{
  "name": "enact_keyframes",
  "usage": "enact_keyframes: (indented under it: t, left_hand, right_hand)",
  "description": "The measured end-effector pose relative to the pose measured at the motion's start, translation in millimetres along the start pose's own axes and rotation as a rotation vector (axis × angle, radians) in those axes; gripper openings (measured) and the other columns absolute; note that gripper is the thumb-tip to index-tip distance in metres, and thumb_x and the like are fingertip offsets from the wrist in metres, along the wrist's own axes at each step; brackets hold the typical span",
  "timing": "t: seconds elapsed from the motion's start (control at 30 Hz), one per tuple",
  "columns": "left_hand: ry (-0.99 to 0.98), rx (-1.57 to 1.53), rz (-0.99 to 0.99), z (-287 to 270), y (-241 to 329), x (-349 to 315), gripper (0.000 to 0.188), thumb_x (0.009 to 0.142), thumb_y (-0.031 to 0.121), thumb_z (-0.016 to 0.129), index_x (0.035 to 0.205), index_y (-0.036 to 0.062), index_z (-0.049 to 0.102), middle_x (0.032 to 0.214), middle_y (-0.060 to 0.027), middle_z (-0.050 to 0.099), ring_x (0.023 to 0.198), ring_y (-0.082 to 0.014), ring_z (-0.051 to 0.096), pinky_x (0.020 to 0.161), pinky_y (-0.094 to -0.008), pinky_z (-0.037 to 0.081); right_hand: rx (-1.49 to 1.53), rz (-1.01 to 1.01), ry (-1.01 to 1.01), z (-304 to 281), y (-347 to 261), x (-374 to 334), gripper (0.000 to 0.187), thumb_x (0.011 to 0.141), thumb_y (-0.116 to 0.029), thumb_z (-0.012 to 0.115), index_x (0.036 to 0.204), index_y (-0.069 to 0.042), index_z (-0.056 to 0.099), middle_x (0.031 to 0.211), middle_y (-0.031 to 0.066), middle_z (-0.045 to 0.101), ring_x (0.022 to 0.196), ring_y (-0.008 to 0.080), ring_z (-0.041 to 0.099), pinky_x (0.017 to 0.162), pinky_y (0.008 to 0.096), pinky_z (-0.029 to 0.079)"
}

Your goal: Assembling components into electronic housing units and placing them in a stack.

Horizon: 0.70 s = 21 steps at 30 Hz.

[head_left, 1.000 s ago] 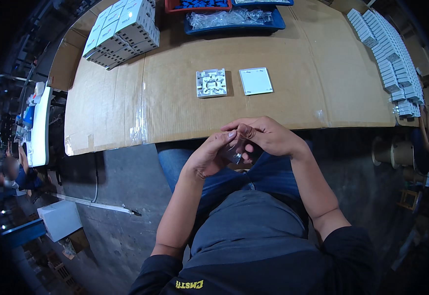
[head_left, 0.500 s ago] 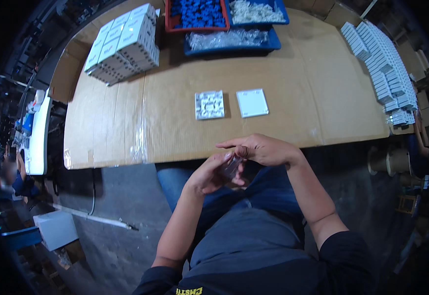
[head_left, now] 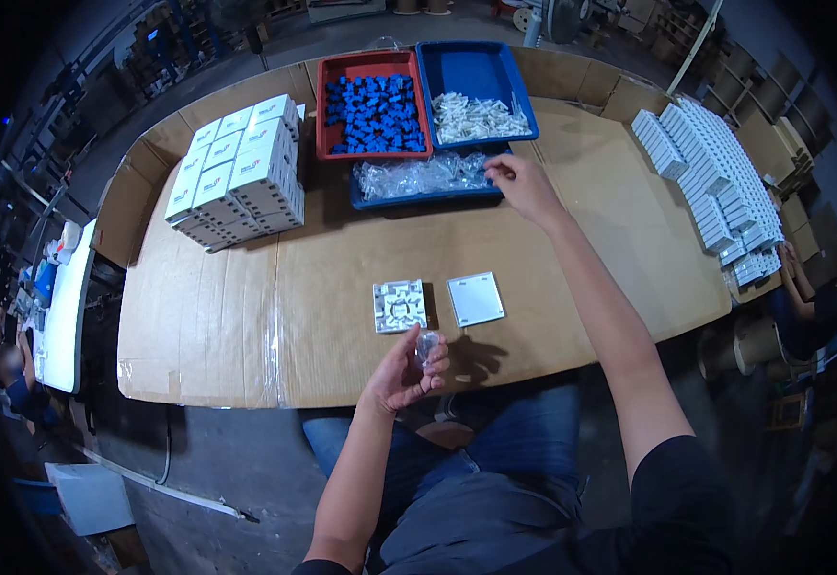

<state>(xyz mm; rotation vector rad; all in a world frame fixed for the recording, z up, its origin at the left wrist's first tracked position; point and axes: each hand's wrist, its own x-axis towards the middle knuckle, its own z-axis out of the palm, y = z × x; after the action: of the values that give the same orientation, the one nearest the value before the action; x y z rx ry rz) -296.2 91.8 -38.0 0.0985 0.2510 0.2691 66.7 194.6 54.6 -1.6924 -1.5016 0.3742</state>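
Left hand (head_left: 401, 379) is curled round a small see-through pouch (head_left: 427, 347), thumb & fingers closed on it, over the front edge of the cardboard-topped table (head_left: 198, 307). Pouch contents: too small to ID. Right hand (head_left: 526, 192) is stretched out w/ fingers bent at the R end of the lower blue tray (head_left: 428, 202); can't tell if it's pinching anything.

Change vs. half a sec ago: both hands were together round the pouch over the lap; now they're split, pouch in the left only, right out at the tray. Prob. means two-handed work on the pouch is done or paused (can't say which), & the work now sits at two spots.

Just past the left hand, the grooved white square (head_left: 399, 307) lies flat, patterned face up. To its R, small gap btwn, not touching, is the plain white square (head_left: 476, 299), also flat. Neither is held.

Lower blue tray has crumpled clear plastic (head_left: 409, 178) in it. Behind: red tray (head_left: 322, 115) w/ blue pieces (head_left: 375, 110), & next to it the upper blue tray (head_left: 466, 72) w/ white pieces (head_left: 476, 117).

Further out: stack of white boxes (head_left: 231, 172) on the L, rows of small white boxes (head_left: 715, 182) on the R. Co-worker (head_left: 21, 372) at far L rim.
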Motion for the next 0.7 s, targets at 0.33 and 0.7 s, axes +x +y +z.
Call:
enact_keyframes:
  t: [0.33, 0.7]
  left_hand:
    - [-0.029, 0.018, -0.052, -9.4, 4.4, 4.5, 0.06, 0.109, 0.058, 0.045, 0.124, 0.0008, 0.057, 0.092, -0.0051, 0.052, 0.079, -0.0172, 0.052, 0.069, -0.0389, 0.061]
    - [-0.051, -0.033, -0.063, -9.4, 4.0, 5.8, 0.06, 0.11, 0.054, 0.046, 0.129, -0.0019, 0.057, 0.095, -0.0062, 0.059, 0.081, -0.0166, 0.057, 0.07, -0.0374, 0.064]
  right_hand:
    - [-0.705, -0.176, 0.14, -7.6, 47.8, 129.4, 0.022, 0.097, -0.016, 0.061, 0.114, -0.015, 0.076, 0.111, 0.0113, 0.074, 0.108, 0.0329, 0.07, 0.089, 0.0493, 0.057]
    - [-0.728, -0.214, 0.015, -1.5, 62.9, 149.9, 0.009, 0.094, -0.015, 0.066, 0.096, -0.011, 0.074, 0.102, 0.0112, 0.071, 0.104, 0.0334, 0.069, 0.085, 0.049, 0.057]
